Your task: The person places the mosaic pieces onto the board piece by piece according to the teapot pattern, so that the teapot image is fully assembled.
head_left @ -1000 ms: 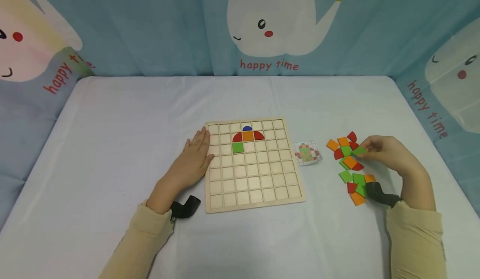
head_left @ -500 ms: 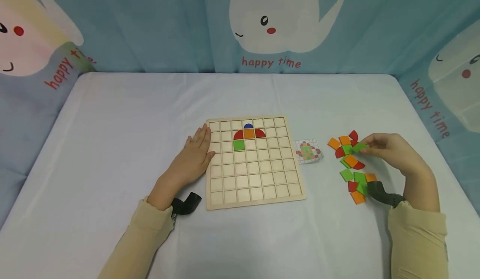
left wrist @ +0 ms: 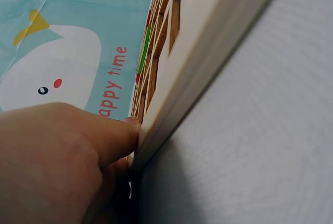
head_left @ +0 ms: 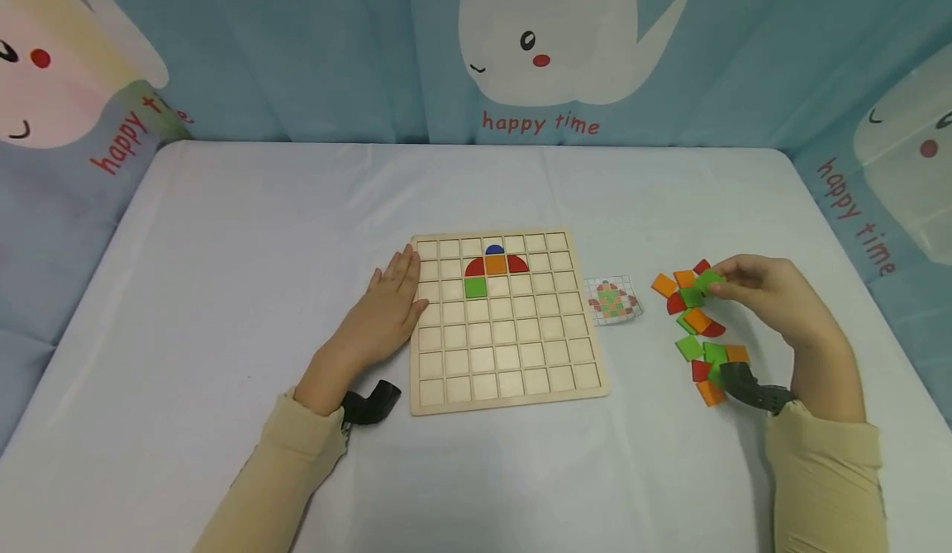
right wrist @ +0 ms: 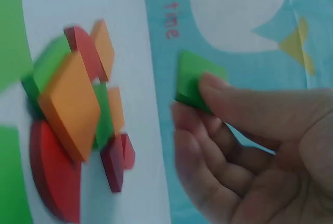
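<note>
My right hand [head_left: 773,297] pinches a green square tile [right wrist: 190,81] between thumb and fingers, raised above the loose pile. Beneath it lie green and orange squares and red quarter-round tiles [head_left: 712,329], some overlapping. My left hand [head_left: 375,313] rests with straight fingers along the left edge of a wooden grid board [head_left: 509,405]; in the left wrist view its thumb touches the board's rim. Set in the board's upper cells are a blue half-round [head_left: 494,249], an orange square [head_left: 495,264] with a red quarter-round on either side, and a green square [head_left: 475,287].
A small printed pattern card [head_left: 613,299] lies against the board's right side, between it and the loose tiles. A white cloth [head_left: 283,206] covers the table. Behind it hangs a blue curtain [head_left: 357,49] with whale prints.
My right hand has lifted the green square a little and moved it slightly away from me, turning it. The left hand stays on the board's edge. The head view has shifted slightly.
</note>
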Demonstrator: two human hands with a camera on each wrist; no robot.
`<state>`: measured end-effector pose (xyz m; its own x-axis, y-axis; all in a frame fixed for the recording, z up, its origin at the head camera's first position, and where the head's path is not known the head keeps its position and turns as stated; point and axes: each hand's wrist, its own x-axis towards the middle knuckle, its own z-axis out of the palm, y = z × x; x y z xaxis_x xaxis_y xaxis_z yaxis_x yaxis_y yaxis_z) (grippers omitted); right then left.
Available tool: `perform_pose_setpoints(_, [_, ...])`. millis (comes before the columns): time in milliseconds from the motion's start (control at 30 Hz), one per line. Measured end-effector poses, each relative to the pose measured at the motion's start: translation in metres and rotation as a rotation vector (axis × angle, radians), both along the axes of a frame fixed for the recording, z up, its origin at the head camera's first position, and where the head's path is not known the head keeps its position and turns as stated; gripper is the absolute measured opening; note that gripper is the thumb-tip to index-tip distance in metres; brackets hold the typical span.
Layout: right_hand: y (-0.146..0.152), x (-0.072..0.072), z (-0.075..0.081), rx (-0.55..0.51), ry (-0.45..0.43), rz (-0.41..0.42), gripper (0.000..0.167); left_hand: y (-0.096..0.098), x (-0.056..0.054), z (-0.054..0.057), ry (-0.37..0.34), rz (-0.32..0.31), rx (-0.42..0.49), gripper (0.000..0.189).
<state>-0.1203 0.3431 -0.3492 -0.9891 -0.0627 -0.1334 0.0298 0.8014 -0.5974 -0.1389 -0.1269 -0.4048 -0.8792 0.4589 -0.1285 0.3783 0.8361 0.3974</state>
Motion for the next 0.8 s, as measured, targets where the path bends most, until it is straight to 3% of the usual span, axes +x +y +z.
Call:
perform_pose_setpoints(233, [-0.012,-0.003,-0.004,-0.154,0.100,-0.090,0.027,0.001,0.000,0.001,0.003,0.001,0.008,0.064])
perform_pose_setpoints(533, [-0.024,-0.008,-0.006,-0.272,0.095,-0.139,0.022,0.000,0.001,0.005,-0.001,0.003,0.009,0.064])
perform_pose_setpoints(800, [-0.040,-0.014,-0.002,-0.302,0.049,-0.102,0.021,0.001,0.001,0.003,-0.007,0.000,0.009,0.064])
